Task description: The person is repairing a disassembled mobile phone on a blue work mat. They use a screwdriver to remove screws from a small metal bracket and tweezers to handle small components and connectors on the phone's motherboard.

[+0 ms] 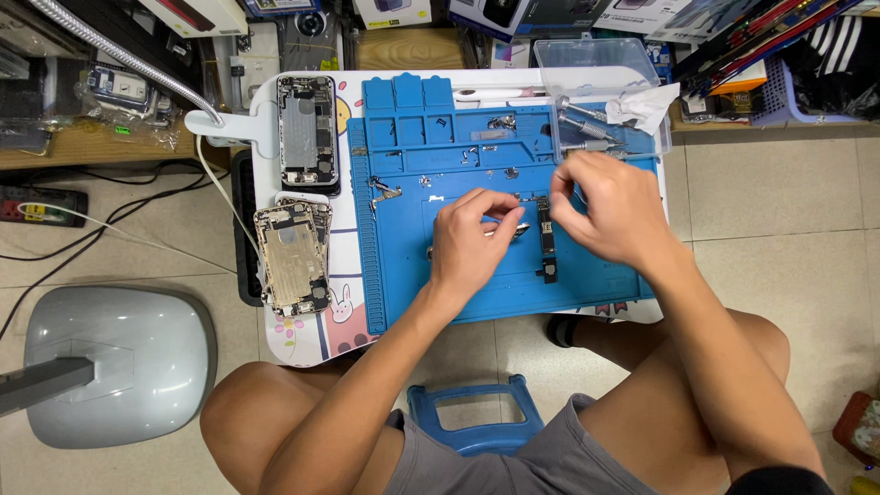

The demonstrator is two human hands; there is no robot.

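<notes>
A blue repair mat (403, 275) covers a small white table. My left hand (472, 243) rests on the mat with its fingers pinched on a thin metal tool whose tip points right. My right hand (610, 206) hovers just beside it, fingers curled together over a long narrow phone circuit board (546, 240) lying upright on the mat. Whether the right hand pinches a tiny part is hidden by its fingers. Small screws and brackets (385, 191) lie scattered on the mat's upper area.
Two opened phone bodies, a dark one (308, 128) and a gold one (293, 257), lie left of the mat. A clear plastic box (600, 69) with screwdrivers sits at the back right. A lamp base (119, 357) stands on the floor left; a blue stool (477, 417) is between my knees.
</notes>
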